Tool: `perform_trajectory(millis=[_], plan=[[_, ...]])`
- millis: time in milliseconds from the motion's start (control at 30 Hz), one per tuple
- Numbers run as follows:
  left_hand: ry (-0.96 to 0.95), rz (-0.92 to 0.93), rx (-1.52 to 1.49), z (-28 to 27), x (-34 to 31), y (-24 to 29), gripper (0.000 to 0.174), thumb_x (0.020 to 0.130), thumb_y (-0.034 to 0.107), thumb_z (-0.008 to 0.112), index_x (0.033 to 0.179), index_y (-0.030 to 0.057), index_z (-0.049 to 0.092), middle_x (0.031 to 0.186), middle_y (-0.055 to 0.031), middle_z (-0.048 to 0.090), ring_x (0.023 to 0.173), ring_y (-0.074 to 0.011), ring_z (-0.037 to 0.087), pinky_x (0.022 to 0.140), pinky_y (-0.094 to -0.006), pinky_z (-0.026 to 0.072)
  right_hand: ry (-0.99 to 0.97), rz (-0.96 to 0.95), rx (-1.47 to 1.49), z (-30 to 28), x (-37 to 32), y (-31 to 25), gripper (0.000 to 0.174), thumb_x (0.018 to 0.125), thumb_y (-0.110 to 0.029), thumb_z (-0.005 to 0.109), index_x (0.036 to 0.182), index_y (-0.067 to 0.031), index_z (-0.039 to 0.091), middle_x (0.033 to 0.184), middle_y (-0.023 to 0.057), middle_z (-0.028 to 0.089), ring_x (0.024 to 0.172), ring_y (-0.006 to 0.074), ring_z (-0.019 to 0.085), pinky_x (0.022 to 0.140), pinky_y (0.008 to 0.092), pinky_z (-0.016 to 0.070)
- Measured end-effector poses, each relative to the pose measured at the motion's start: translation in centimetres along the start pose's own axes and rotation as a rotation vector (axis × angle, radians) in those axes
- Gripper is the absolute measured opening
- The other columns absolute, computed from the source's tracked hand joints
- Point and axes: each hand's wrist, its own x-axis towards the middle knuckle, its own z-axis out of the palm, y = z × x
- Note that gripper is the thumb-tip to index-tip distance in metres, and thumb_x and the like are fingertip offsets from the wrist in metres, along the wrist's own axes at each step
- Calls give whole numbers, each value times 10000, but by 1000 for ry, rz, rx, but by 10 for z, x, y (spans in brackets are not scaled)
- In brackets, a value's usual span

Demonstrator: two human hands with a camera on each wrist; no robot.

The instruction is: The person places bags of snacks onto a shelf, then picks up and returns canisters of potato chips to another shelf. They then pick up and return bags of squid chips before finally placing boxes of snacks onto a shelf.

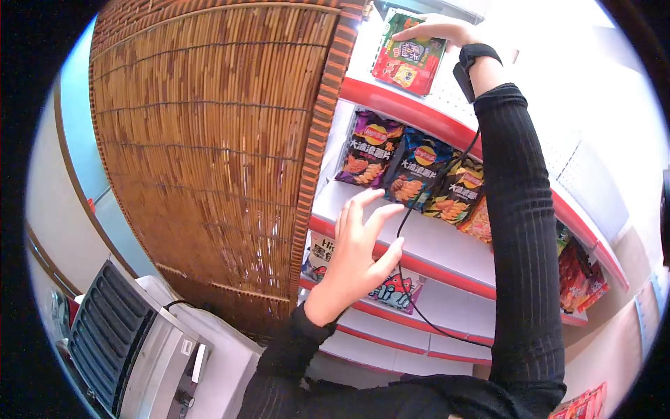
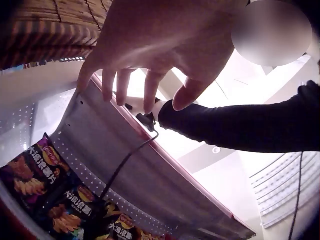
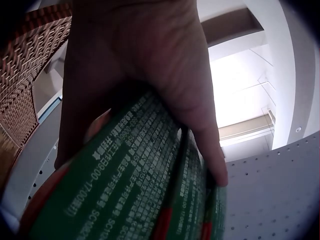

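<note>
On the top shelf, my right hand (image 1: 447,29) grips green and red packets (image 1: 410,59) from above. The right wrist view shows several green packets (image 3: 120,165) standing side by side beneath the palm, with the fingers of my right hand (image 3: 145,65) spread down around them. My left hand (image 1: 356,255) is raised before the lower shelves, fingers spread and slightly bent, holding nothing. In the left wrist view my left hand (image 2: 160,50) hangs in front of the underside of the top shelf (image 2: 125,130).
Purple (image 1: 370,150), blue (image 1: 419,167) and yellow chip bags (image 1: 457,192) stand on the shelf below. A woven bamboo screen (image 1: 209,140) covers the left side. A black cable (image 1: 426,318) hangs before the shelves. A metal appliance (image 1: 139,349) sits lower left.
</note>
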Motion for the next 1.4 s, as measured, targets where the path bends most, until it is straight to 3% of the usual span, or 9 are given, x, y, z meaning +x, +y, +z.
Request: perform_trajectory(millis=[333,400,467,733,800,900,1133,1300,1400], plan=[[-21,-243,-115,0,-54,-22,387,735,124,600,1109,60,526,1227,-181,388,1154,-352,382,970,-427,320,78,-70,-154,-1,6,-6,713,626,-614,680,1125,-111,597,1138,137,585,1055,277,556,906,500,408],[-38,-252,-87,-1,-58,-24,384,738,125,602,1110,68,526,1228,-181,387,1156,-352,387,971,-429,322,9,-103,-145,-10,-7,-23,696,677,-621,621,1153,-116,571,1155,139,570,1029,263,572,874,473,452],[-27,-262,-103,-3,-61,-25,382,739,127,603,1109,72,527,1230,-181,385,1158,-353,388,972,-430,324,-137,14,-15,-18,-21,-43,614,680,-607,643,1082,-143,618,1030,45,596,953,200,515,729,375,430],[10,-291,-101,-8,-70,-33,370,744,125,607,1105,89,529,1240,-182,373,1173,-356,384,978,-428,326,-88,-98,75,-14,-27,-62,604,734,-605,593,1152,-169,600,1035,48,594,973,208,515,740,386,440],[19,-309,-101,-7,-72,-37,369,745,123,608,1104,93,531,1241,-180,368,1169,-352,386,978,-425,326,-200,-132,-5,-18,-6,-53,625,768,-580,572,1243,-177,526,1162,76,547,1062,215,477,797,442,434],[23,-305,-108,-8,-71,-40,364,746,121,608,1101,84,535,1234,-176,370,1159,-347,393,975,-419,330,-19,-234,33,-5,21,-20,655,746,-592,563,1187,-109,532,1133,129,573,986,226,594,818,411,507],[33,-319,-131,-13,-80,-50,352,739,116,612,1082,71,546,1227,-175,375,1138,-340,414,970,-419,334,13,-261,49,-7,-1,-29,583,817,-549,487,1166,-84,522,1074,90,587,909,139,614,677,278,534],[6,-290,-100,-12,-81,-47,337,740,118,612,1068,71,546,1227,-172,372,1130,-340,418,964,-423,339,44,-191,-50,-3,7,-34,508,799,-550,462,1150,-189,524,1149,78,549,999,171,557,793,391,491],[-6,-278,-74,-14,-83,-44,327,742,121,611,1059,75,546,1227,-172,369,1128,-345,418,960,-426,343,60,-178,-48,-5,-2,-35,574,783,-581,460,1187,-176,507,1178,94,536,1046,208,538,804,418,486]])
